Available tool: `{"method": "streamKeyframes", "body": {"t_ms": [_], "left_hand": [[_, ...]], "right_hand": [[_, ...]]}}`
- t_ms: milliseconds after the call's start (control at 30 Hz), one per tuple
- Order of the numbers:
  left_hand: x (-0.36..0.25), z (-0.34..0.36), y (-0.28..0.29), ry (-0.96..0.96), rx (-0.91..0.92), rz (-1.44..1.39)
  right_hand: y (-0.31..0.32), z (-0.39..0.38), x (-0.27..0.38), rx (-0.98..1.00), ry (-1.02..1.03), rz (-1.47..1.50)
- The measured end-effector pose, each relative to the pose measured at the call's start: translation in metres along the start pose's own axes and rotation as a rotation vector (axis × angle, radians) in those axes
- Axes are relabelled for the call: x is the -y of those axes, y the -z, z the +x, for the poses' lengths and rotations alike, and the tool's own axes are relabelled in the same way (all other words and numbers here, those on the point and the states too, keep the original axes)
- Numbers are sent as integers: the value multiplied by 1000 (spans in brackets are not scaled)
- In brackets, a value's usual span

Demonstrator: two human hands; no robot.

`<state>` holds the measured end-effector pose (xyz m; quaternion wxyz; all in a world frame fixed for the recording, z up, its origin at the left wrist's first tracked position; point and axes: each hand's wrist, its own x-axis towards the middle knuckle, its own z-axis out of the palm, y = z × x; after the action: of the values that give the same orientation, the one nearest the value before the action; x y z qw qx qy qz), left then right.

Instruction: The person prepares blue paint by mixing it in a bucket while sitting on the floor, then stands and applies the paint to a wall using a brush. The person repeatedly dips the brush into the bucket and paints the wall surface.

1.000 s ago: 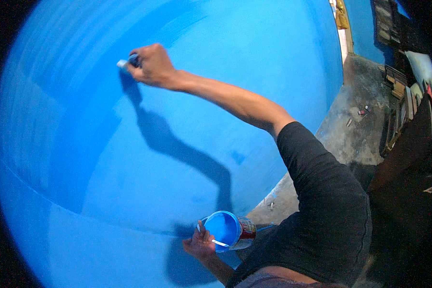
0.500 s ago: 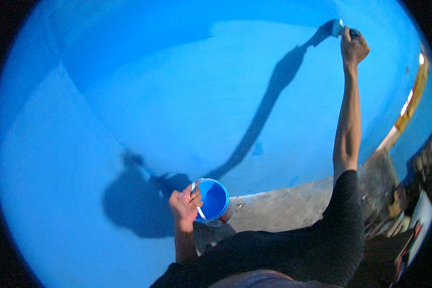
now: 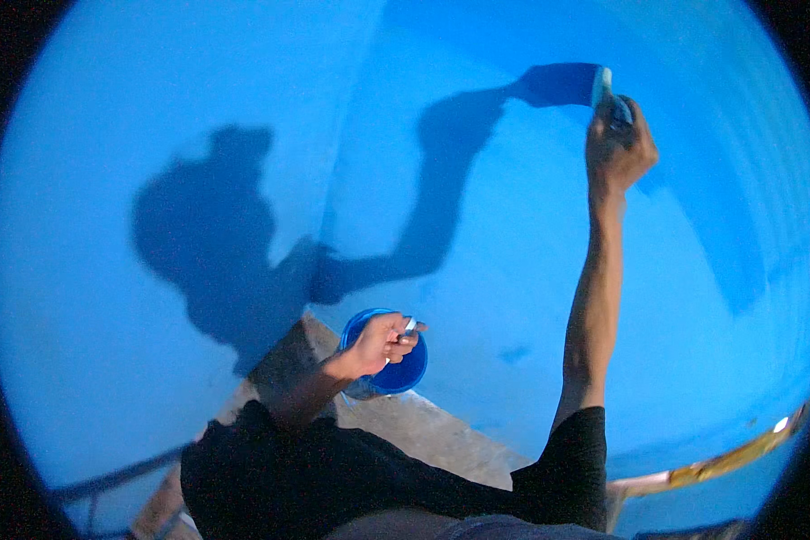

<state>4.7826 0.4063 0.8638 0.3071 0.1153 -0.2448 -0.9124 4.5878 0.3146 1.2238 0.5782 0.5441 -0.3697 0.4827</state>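
My right hand [image 3: 623, 148] is raised at the upper right, its fingers closed round the handle of a wide paintbrush [image 3: 602, 86]. The brush's pale head is up against the blue wall [image 3: 513, 270], or very close to it. Lower down, in front of my body, my left hand [image 3: 378, 346] is closed on the pale carrying handle [image 3: 410, 326] of a bucket [image 3: 362, 390]. Deep blue paint [image 3: 409, 371] shows inside it, partly hidden by that hand.
A darker blue painted area [image 3: 693, 180] spreads over the upper right of the wall. Two wall faces meet at a corner left of centre, crossed by my shadow [image 3: 211, 225]. Below are a grey-brown floor [image 3: 423, 427], a yellowish strip [image 3: 729, 463] and a dark rail [image 3: 121, 475].
The view has turned and tilted, bringing the wall corner nearer the middle. My right hand with the paintbrush appears lower and farther left. Both hands keep their hold.
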Motion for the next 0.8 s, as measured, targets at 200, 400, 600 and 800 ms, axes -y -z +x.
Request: {"method": "streamKeyframes", "body": {"t_ms": [200,400,600,800], "left_hand": [[7,-1,1,-88,-40,48],[17,7,-3,-67,-32,-4],[2,-6,-17,-73,-35,190],[-2,4,3,19,-133,268]], "right_hand": [[41,-50,7,130,-101,372],[175,-155,13,427,-838,600],[231,-259,18,617,-1382,741],[232,-290,50,971,-1270,633]]}}
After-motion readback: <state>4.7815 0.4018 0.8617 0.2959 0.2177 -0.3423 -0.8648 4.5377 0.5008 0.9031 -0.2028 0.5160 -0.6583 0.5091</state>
